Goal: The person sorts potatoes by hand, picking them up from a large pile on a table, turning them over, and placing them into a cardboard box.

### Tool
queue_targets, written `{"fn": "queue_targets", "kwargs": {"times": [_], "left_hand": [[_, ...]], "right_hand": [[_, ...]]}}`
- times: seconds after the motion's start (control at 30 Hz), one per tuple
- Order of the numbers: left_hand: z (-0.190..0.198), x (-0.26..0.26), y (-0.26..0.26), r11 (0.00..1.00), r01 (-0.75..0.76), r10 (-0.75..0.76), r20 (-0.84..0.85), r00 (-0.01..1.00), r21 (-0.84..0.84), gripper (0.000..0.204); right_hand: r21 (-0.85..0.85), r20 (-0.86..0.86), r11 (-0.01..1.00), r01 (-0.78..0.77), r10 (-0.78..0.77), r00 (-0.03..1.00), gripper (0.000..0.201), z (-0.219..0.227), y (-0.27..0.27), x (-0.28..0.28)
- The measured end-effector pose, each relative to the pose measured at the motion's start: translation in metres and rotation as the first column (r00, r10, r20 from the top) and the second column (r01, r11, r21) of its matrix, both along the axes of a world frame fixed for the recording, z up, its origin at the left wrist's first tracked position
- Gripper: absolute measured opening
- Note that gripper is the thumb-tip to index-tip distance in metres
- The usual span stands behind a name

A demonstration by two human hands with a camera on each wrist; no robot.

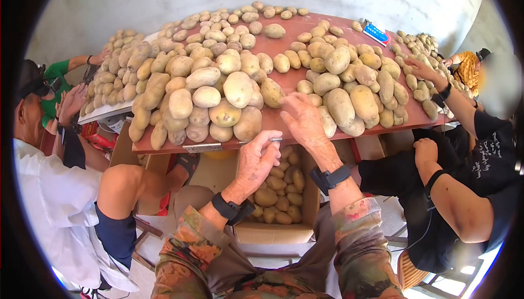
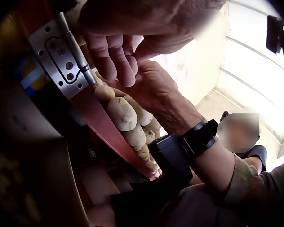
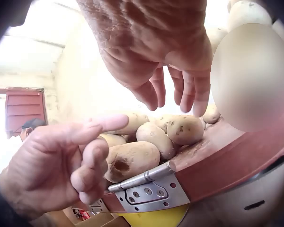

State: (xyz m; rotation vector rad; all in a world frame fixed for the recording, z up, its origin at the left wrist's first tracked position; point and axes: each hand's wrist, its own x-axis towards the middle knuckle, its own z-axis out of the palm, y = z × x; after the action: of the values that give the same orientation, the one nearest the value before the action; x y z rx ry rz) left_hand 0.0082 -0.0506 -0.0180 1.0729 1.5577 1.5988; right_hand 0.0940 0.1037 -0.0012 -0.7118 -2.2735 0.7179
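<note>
At the near edge of the reddish-brown wooden counter (image 1: 284,83), the left hand (image 1: 256,160) has its lower fingers curled and its forefinger stretched out, holding nothing. The right hand (image 1: 303,119) hangs palm down with relaxed fingers over the counter, just beside the large pale-brown potatoes (image 1: 224,102) heaped to its left. The right wrist view alone shows the silver metal hinge (image 3: 149,189) under the counter's edge and a hole in the nearest potato. The head view alone shows the open cardboard box of small potatoes (image 1: 281,190) on the floor below the hands.
</note>
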Motion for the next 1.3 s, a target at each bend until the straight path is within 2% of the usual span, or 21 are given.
{"fn": "queue_targets", "kwargs": {"times": [0.07, 0.27, 0.37, 0.5, 0.6, 0.7, 0.9, 1.0, 1.1, 1.13, 1.23, 1.3], "left_hand": [[-0.003, -0.002, 0.000, 0.999, 0.031, -0.031, -0.018, 0.999, -0.022, 0.023], [-0.005, -0.003, -0.001, 0.998, 0.032, -0.034, -0.029, 0.999, -0.055, 0.021], [-0.005, -0.007, -0.003, 0.998, 0.025, -0.027, -0.036, 0.999, -0.064, 0.020], [-0.004, -0.007, -0.004, 0.999, 0.030, -0.031, -0.021, 0.999, -0.041, 0.020], [0.000, -0.006, -0.005, 0.999, 0.030, -0.031, -0.020, 0.999, -0.022, 0.019], [0.002, -0.006, -0.005, 1.000, 0.014, -0.014, -0.025, 1.000, -0.011, 0.019], [0.003, -0.011, -0.004, 0.999, -0.034, 0.034, -0.017, 0.999, 0.024, 0.018], [-0.001, -0.011, -0.002, 0.999, -0.034, 0.034, 0.007, 0.999, 0.020, 0.018], [0.003, -0.010, -0.003, 0.999, -0.024, 0.023, -0.025, 0.999, -0.022, 0.018], [0.003, -0.010, -0.002, 1.000, -0.015, 0.014, -0.037, 0.999, -0.025, 0.018], [-0.002, -0.010, 0.000, 0.998, 0.017, -0.020, -0.046, 0.999, -0.065, 0.019], [-0.003, -0.009, 0.001, 0.998, 0.022, -0.026, -0.059, 0.998, -0.066, 0.020]], "right_hand": [[0.224, 0.029, 0.974, 0.020, -0.027, 0.999, 0.035, -0.008, 0.000, -0.010], [0.231, 0.265, 0.969, -0.090, 0.026, 0.964, 0.042, -0.018, 0.000, -0.031], [0.255, 0.336, 0.963, -0.090, 0.000, 0.942, 0.043, -0.019, 0.006, -0.035], [0.168, 0.257, 0.986, 0.015, -0.059, 0.965, 0.047, -0.019, 0.005, -0.036], [-0.035, 0.174, 0.998, 0.044, -0.037, 0.984, 0.042, -0.007, 0.012, -0.025], [-0.078, 0.148, 0.988, 0.131, -0.119, 0.982, 0.035, -0.002, 0.006, -0.022], [0.076, 0.132, 0.967, 0.243, -0.251, 0.959, 0.045, 0.002, -0.002, -0.025], [0.223, 0.111, 0.941, 0.256, -0.286, 0.952, 0.051, 0.000, 0.002, -0.028], [0.265, 0.084, 0.944, 0.195, -0.224, 0.971, 0.053, -0.017, -0.002, -0.035], [0.314, 0.122, 0.929, 0.196, -0.244, 0.962, 0.053, -0.022, -0.003, -0.040], [0.165, 0.269, 0.985, 0.057, -0.101, 0.958, 0.057, -0.016, -0.001, -0.038], [0.081, 0.273, 0.994, 0.076, -0.095, 0.957, 0.059, -0.009, -0.001, -0.036]]}}
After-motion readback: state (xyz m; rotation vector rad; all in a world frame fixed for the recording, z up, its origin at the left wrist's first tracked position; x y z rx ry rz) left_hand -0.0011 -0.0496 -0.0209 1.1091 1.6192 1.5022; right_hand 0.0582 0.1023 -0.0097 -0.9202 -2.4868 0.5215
